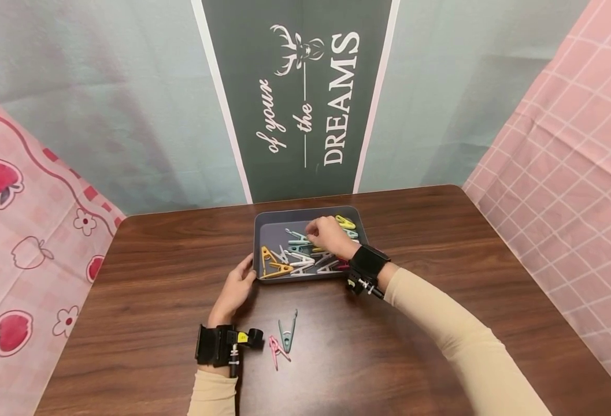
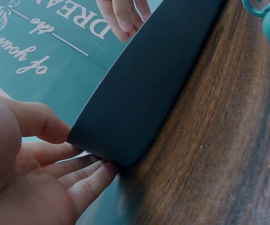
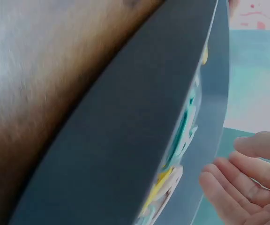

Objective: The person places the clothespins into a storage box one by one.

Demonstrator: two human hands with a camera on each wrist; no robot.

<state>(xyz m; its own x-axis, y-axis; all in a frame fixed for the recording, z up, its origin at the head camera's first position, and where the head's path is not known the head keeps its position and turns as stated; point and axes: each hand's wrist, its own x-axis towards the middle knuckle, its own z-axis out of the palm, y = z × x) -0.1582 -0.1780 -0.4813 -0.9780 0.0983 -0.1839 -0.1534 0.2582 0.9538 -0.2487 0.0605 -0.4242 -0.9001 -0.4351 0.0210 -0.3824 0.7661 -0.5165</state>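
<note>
My left hand (image 1: 234, 292) rests against the near left corner of a dark grey tray (image 1: 258, 234). In the left wrist view its thumb (image 2: 55, 129) touches the corner's upper edge, and the fairly straight fingers lie along the side lower down. Above the tray hovers my right hand (image 1: 331, 236), its fingers loosely bent and holding nothing, as the right wrist view shows. Many plastic clothespins lie jumbled in the tray, among them an orange clothespin (image 1: 277, 270), a white clothespin (image 1: 302, 260) and a yellow clothespin (image 1: 345, 222).
On the brown wooden table (image 1: 414, 335), nearer the body, lie a teal clothespin (image 1: 287, 338) and a pink clothespin (image 1: 278, 350) side by side. Curtains hang behind the table and at both sides. Both wrists carry black straps with cameras.
</note>
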